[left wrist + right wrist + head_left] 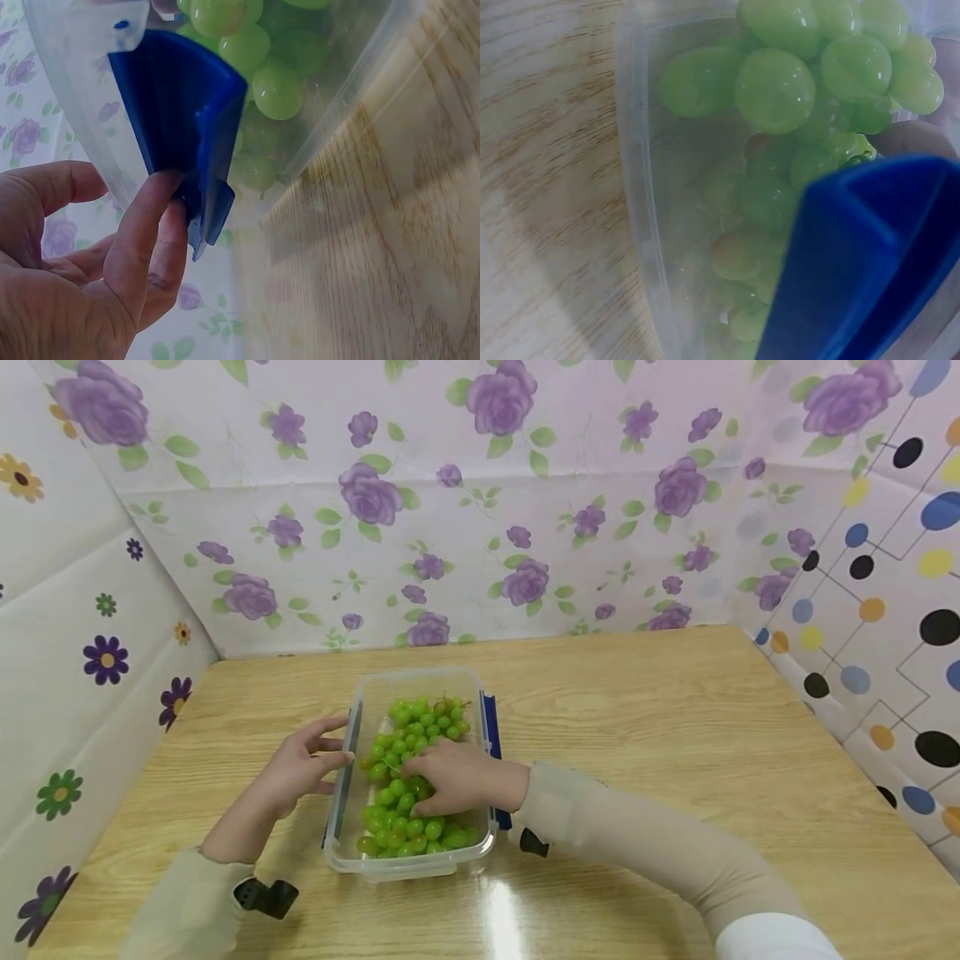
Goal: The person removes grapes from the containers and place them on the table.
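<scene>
A clear plastic box (408, 864) full of green grapes (423, 722) stands on the wooden table, left of centre. My right hand (457, 777) reaches into the box, its fingers curled down round the bunch. In the right wrist view a fingertip (915, 139) shows among the grapes (776, 90), behind the box's blue clip (862, 262). My left hand (300, 768) lies beside the box's left side. Its straight fingers (146, 217) touch the lower edge of the blue clip (172, 105) there, outside the grapes (277, 86).
The wooden table (675, 735) is closed in by flower-papered walls at the left and back (480, 527) and a dotted wall at the right (885, 610). A second blue clip (491, 727) hangs on the box's right side.
</scene>
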